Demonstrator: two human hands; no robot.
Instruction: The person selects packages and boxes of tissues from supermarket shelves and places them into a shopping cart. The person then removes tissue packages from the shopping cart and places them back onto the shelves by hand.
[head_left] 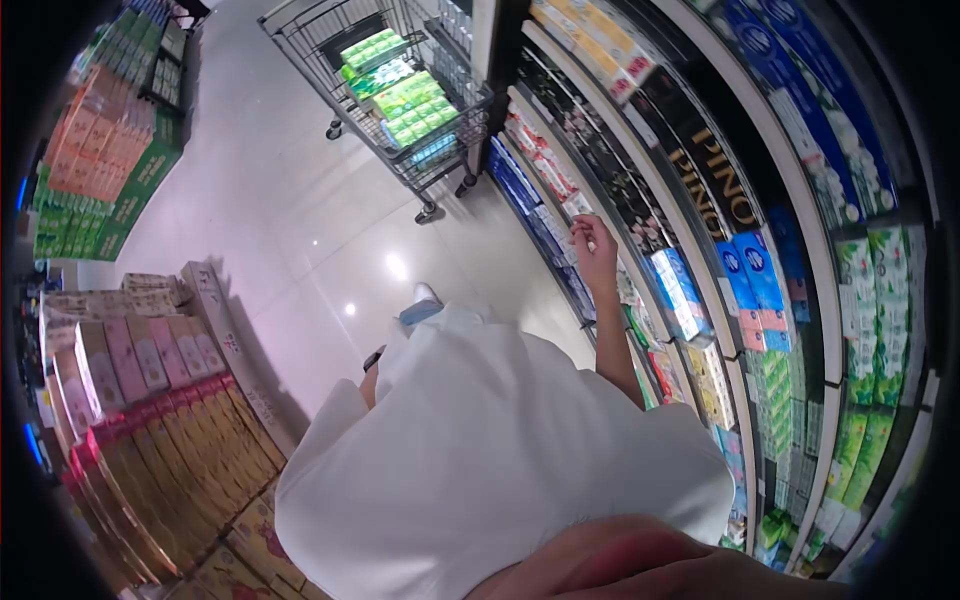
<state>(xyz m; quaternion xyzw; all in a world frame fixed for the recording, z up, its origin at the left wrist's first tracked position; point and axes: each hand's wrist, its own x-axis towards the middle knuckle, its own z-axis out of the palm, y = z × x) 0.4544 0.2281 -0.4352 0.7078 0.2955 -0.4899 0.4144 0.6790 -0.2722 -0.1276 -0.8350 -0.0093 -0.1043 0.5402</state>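
Note:
My right hand (pixel 594 242) is held out beside the shelves on the right, its fingers curled in and nothing showing between them. Closest to it are small white and red packs (pixel 545 160) on a lower shelf; I cannot tell whether the fingers touch anything there. Of my left arm only a bit of forearm with a dark wristband (pixel 373 358) shows beside my white shirt (pixel 450 430); the left hand itself is hidden. Ahead stands a wire shopping cart (pixel 420 165) holding several green tissue packs (pixel 410 100).
Shelves on the right carry black PINO packs (pixel 700 165), blue packs (pixel 755 270) and green packs (pixel 880 300). On the left are stacked gold boxes (pixel 180 450), pink boxes (pixel 130 355) and a pile of orange and green packs (pixel 100 150). Shiny tile floor (pixel 260 200) lies between.

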